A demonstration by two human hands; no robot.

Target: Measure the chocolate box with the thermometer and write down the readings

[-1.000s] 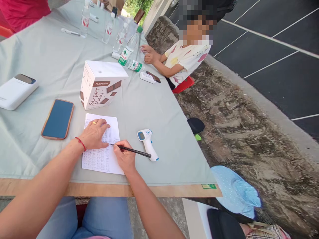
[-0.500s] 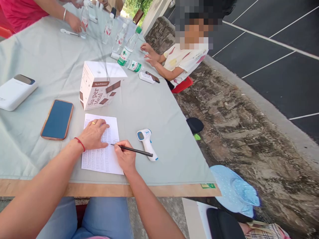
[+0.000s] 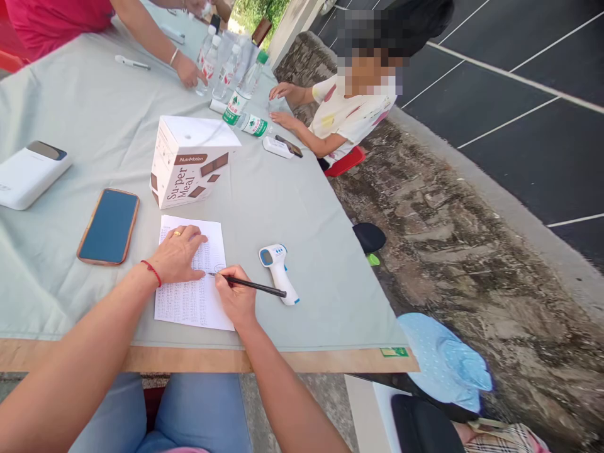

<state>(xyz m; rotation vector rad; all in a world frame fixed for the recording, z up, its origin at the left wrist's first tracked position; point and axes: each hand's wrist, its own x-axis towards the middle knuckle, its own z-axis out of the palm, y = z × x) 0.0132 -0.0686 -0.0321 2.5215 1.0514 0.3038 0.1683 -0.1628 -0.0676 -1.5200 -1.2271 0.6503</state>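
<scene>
While the left hand (image 3: 178, 257), fingers spread, touches paper (image 3: 186, 305), the right hand (image 3: 238, 302) pinches a pen (image 3: 259, 287). A thermometer (image 3: 280, 277) lies nearby

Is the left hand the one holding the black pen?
No, the right hand grips the black pen, while the left hand lies on the sheet of paper.

The place was outdoors or open-sided: beyond the right edge of the cloth-covered, pale grey-green tabletop (image 3: 321, 251) lay rough, mottled brown stone ground (image 3: 415, 214) and dark paving (image 3: 495, 100) with straight white lines; past its far edge showed bright green foliage (image 3: 267, 9).
</scene>
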